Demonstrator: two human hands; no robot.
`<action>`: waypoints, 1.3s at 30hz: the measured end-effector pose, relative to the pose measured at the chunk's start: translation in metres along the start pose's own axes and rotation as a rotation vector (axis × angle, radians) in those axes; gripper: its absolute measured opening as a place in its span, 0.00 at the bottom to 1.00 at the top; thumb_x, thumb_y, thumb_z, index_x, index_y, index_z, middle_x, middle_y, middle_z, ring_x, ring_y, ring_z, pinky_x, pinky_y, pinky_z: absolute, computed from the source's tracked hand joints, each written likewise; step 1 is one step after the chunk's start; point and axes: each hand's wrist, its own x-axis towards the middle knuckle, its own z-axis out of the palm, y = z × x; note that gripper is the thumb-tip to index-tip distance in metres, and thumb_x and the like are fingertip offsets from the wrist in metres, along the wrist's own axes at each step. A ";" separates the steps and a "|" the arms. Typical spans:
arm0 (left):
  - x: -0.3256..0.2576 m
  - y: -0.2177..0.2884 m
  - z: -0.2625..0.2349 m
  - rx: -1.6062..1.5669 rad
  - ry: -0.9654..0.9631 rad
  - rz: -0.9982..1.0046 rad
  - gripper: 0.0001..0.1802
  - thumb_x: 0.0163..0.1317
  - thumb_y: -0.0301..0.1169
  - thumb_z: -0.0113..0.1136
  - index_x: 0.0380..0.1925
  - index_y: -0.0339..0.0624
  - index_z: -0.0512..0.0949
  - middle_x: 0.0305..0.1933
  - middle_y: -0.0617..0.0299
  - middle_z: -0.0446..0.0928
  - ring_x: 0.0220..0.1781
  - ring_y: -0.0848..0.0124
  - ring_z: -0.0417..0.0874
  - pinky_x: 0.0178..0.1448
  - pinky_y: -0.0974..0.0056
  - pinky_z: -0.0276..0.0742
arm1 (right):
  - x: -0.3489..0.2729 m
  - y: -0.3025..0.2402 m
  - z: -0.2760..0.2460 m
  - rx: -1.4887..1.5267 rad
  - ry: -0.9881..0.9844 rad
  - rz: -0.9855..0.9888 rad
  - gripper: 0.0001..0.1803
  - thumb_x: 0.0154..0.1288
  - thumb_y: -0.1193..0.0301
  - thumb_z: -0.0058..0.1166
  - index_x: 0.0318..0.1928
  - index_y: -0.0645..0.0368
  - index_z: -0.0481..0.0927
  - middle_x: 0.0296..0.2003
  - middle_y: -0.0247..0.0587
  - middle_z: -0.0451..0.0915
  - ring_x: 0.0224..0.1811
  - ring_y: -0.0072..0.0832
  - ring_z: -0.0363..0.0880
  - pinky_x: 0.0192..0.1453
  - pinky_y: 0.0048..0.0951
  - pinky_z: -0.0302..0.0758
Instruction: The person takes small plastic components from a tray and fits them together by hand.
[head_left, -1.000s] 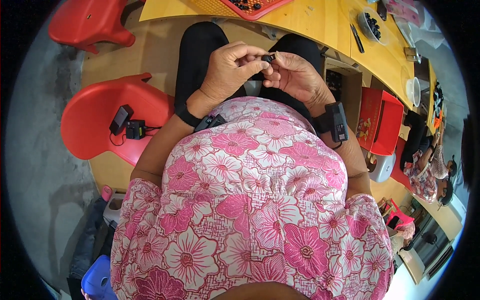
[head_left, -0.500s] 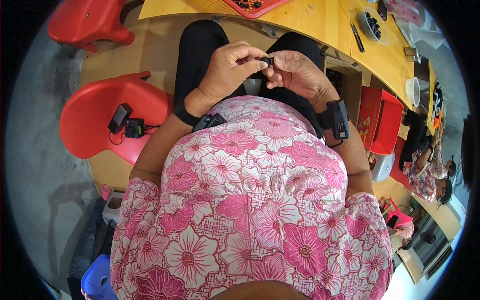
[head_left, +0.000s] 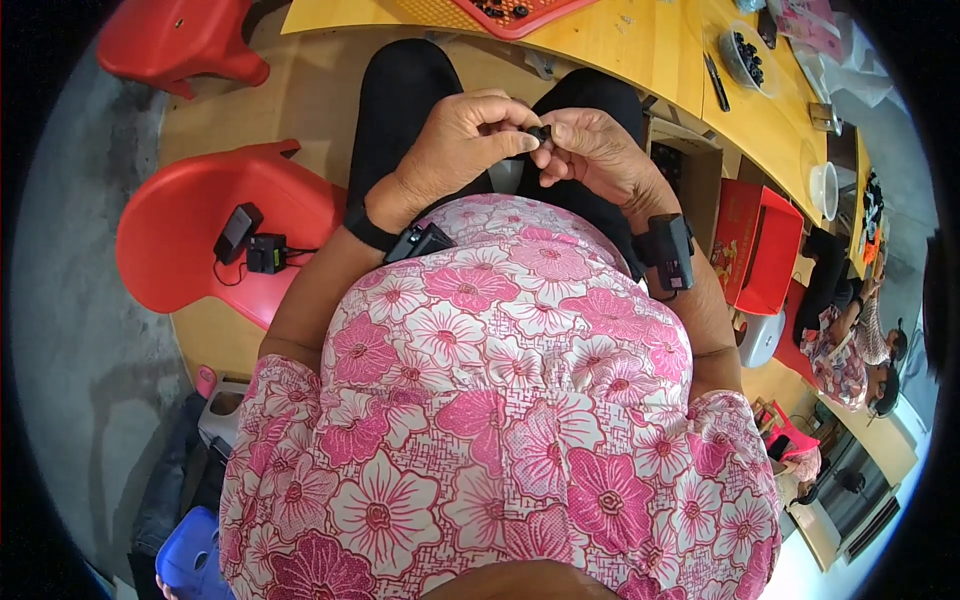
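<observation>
Above my lap, a small black round part (head_left: 540, 132) is pinched between both hands. Its exact kind is too small to make out. My left hand (head_left: 462, 138) closes on its left side with thumb and forefinger. From the other side, my right hand (head_left: 600, 150) grips it between thumb and fingertips, the remaining fingers curled below. Each wrist wears a black strap with a small box-shaped device. Beyond my knees is the yellow table (head_left: 600, 50), with a red tray (head_left: 530, 22) holding a few black pieces at its near edge.
On the table to the right are a clear bowl of small black parts (head_left: 738, 62), a black pen-like tool (head_left: 716, 82) and a white bowl (head_left: 824, 190). A red box (head_left: 762, 245) stands below. Left, a red chair (head_left: 170, 225) carries black devices. Other people sit far right.
My fingers have shifted slightly around the small black part, which is turned a little. Both hands stay together in nearly the same place.
</observation>
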 end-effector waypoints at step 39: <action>0.003 0.002 0.007 0.323 0.349 0.168 0.07 0.45 0.23 0.68 0.27 0.39 0.81 0.22 0.64 0.73 0.21 0.77 0.74 0.25 0.72 0.69 | 0.009 0.006 0.027 0.165 0.239 -0.149 0.12 0.65 0.68 0.49 0.44 0.62 0.74 0.31 0.33 0.77 0.27 0.19 0.76 0.38 0.29 0.81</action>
